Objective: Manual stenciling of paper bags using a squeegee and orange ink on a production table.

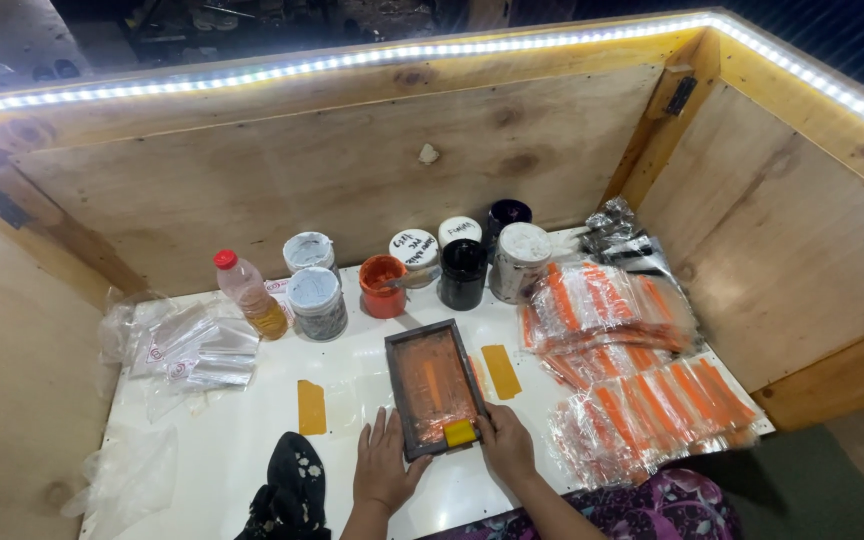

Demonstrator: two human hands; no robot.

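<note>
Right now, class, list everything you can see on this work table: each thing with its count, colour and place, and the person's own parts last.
Printing frame: one, dark frame with orange-stained mesh, centre of table.
Squeegee: one, yellow, on the near end of the frame.
Open pot of ink: one, orange, behind the frame.
Lidded jars: about six, white, grey and black, in a row at the back.
Bottle: one, clear with red cap and yellowish liquid, back left.
Plain plastic bags: a loose pile, clear, left side.
Printed bags: several stacks, clear with orange stripes, right side.
Tape strips: two, yellow, on the white table.
Cloth: one, black, patterned, near edge.
Left hand: flat beside the frame's near left corner.
Right hand: at the squeegee.
</note>
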